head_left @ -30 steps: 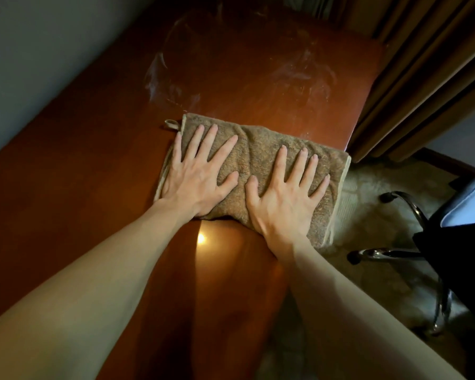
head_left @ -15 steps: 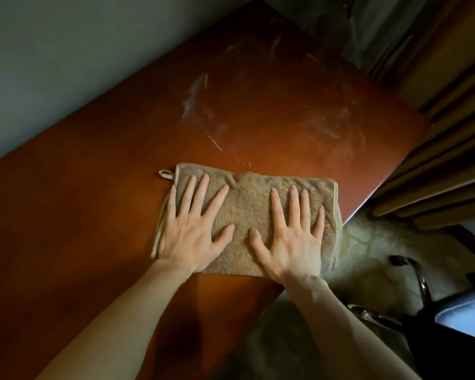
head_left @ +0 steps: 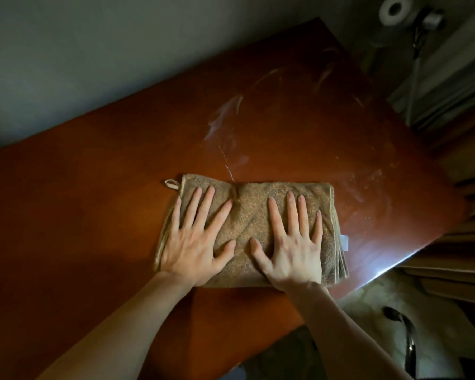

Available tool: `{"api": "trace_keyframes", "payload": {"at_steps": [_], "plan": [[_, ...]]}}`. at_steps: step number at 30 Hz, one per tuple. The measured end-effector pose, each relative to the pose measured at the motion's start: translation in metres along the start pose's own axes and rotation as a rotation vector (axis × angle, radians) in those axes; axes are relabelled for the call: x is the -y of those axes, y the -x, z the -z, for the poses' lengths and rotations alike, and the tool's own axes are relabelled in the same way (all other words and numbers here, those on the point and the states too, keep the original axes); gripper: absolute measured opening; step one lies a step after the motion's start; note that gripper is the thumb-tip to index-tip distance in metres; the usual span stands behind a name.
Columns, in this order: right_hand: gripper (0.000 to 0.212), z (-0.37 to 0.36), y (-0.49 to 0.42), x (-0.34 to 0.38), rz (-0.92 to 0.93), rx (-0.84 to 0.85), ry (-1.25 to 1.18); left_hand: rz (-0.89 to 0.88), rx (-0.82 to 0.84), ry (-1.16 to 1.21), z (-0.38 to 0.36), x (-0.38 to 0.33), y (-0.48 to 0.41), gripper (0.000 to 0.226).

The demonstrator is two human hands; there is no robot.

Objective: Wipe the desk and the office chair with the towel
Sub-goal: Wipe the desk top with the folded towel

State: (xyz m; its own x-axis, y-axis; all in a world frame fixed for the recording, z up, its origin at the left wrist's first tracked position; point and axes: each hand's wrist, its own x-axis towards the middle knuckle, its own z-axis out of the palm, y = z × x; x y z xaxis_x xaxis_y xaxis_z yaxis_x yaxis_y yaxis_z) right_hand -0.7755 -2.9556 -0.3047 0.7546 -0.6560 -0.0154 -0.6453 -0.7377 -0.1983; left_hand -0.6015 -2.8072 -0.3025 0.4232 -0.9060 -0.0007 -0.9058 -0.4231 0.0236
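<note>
so the folded brown towel point(head_left: 247, 215) is lying flat on the reddish wood table point(head_left: 88, 204), sitting toward the right end and close to the near edge. both hands are pressing down on it, palms flat, fingers straight and spread wide, neither one curling round or pinching anything. the left hand point(head_left: 195, 242) is covering the left half of the towel and the right hand point(head_left: 292, 250) the right half, thumbs pointing at each other with a strip of towel showing between them. a small hanging loop point(head_left: 172, 184) is sticking out of the towel's far left corner onto the wood, and a white label point(head_left: 344, 241) is poking out of its right edge. pale smeary streaks point(head_left: 222, 127) are showing on the table beyond the towel, trailing toward the far right corner. down at the bottom right only a dark curved metal bit of the office chair point(head_left: 410, 338) is peeking in over the pale floor point(head_left: 368, 305), well apart from the towel. a grey wall point(head_left: 80, 64) is running along the far side of the table
</note>
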Motion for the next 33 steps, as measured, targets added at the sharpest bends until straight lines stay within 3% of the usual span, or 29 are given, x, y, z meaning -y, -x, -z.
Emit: {"api": "trace_keyframes", "payload": {"at_steps": [15,18,24,33], "plan": [[0.089,-0.001,-0.040,-0.010,0.163,-0.016,0.009,0.188,-0.078,0.015,-0.006,-0.010,0.000,0.078],[0.088,0.002,-0.038,-0.009,0.170,-0.015,0.010,0.234,-0.065,0.004,0.000,-0.015,0.004,0.077],[0.083,0.011,-0.016,-0.017,0.182,0.051,-0.004,0.564,-0.001,0.086,0.000,-0.069,0.036,0.082],[0.084,0.018,0.045,-0.032,0.272,0.147,0.039,0.630,0.085,0.100,0.005,-0.111,0.093,0.085]]}}
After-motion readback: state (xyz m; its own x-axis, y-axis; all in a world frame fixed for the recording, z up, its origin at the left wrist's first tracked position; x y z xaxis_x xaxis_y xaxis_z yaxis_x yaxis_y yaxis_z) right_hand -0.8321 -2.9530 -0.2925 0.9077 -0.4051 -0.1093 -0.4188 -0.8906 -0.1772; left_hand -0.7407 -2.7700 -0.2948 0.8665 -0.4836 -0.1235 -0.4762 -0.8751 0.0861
